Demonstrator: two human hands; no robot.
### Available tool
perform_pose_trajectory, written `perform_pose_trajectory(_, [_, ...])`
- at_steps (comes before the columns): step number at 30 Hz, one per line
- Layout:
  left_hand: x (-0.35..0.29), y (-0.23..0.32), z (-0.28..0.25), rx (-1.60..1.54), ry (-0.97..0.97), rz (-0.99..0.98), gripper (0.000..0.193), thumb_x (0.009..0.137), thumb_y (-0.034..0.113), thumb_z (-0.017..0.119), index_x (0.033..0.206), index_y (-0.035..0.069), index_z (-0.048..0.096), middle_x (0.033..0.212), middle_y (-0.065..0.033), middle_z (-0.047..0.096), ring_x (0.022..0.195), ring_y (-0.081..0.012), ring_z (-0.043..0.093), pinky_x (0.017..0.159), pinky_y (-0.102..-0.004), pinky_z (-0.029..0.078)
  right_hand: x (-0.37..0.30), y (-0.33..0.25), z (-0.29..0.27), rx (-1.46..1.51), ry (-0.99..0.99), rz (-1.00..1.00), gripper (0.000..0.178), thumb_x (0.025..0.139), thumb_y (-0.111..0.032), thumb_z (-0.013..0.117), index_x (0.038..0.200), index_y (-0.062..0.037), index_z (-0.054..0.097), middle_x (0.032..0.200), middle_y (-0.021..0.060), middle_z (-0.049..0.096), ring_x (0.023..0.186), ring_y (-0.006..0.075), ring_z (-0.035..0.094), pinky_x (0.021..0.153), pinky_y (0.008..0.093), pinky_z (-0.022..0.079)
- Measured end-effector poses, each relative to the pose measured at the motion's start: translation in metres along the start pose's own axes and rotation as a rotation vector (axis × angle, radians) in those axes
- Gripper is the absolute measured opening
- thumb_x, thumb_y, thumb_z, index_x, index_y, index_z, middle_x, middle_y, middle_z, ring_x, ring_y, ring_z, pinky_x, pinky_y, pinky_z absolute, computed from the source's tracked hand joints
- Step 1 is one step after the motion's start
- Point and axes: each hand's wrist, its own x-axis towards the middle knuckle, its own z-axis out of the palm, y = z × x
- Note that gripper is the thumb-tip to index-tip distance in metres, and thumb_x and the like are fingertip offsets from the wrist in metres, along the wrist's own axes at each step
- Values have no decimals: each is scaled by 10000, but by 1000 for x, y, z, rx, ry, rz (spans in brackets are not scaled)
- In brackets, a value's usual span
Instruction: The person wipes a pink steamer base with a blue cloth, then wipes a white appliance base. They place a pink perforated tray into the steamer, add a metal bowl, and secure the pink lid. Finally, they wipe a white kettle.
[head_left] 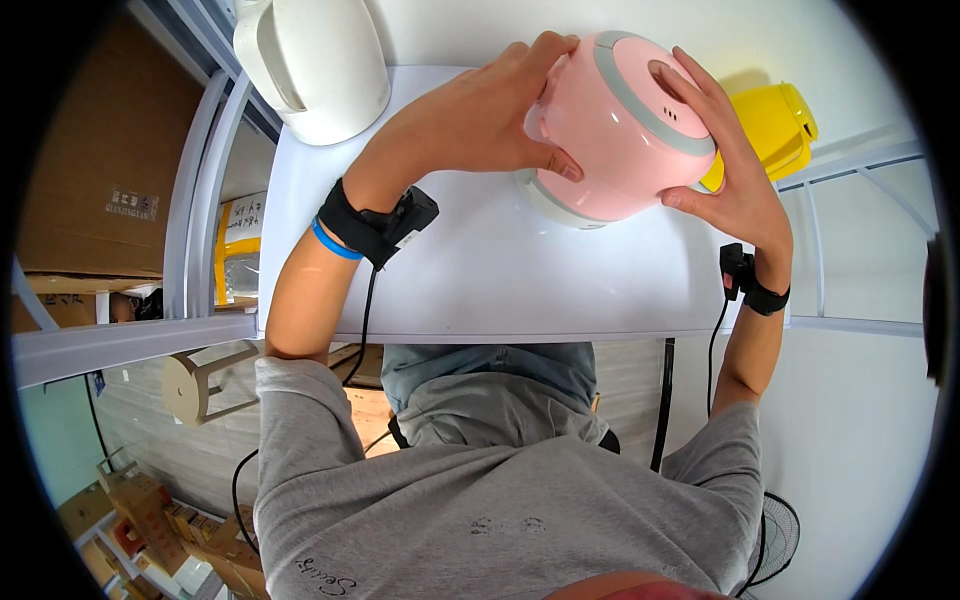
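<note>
A glossy pink, rounded appliance (pixel 595 140), which looks like a small rice cooker, sits near the back of the white table, tilted in view. A grey band circles its pink lid (pixel 640 65), which has a recess and a few small holes. My left hand (pixel 500 105) grips its left side, thumb on the front and fingers partly hidden behind. My right hand (pixel 735 175) wraps its right side, fingers by the lid and thumb low on the body. Below the body shows a white round base (pixel 550 205); whether the two are joined, I cannot tell.
A white kettle-like jug (pixel 325 75) stands at the table's back left. Behind my right hand is a yellow jug (pixel 770 125). White metal framing (pixel 140 345) flanks the white table (pixel 480 290). Black cables run from both wrist straps. A round stool (pixel 187 388) stands lower left.
</note>
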Motion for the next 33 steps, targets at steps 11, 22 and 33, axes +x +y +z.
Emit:
perform_pose_trajectory(11, [-1,3,0,93,17,-4,1089,762,433,999,1601,112,384,1358,-176,688,1151,-366,721,961,-471,612,0,11,4,18,22,-17,1253,701,-797,877,1656,-100,463,1777,210,297,1626,418,329,1281,578,332])
perform_pose_trajectory(22, [-4,16,-6,140,-22,-70,1067,788,469,969,1604,98,390,1405,-186,660,1199,-379,713,918,-467,616,-21,46,14,377,91,148,1540,496,-469,1102,1748,-164,259,1815,50,245,1647,314,306,1303,508,366])
perform_pose_trajectory(33, [-7,19,-3,205,4,-71,1037,794,433,965,1602,116,397,1443,-168,643,1220,-393,719,939,-495,605,-23,56,18,403,65,165,1561,521,-352,1118,1764,-174,190,1813,36,236,1634,285,327,1297,483,394])
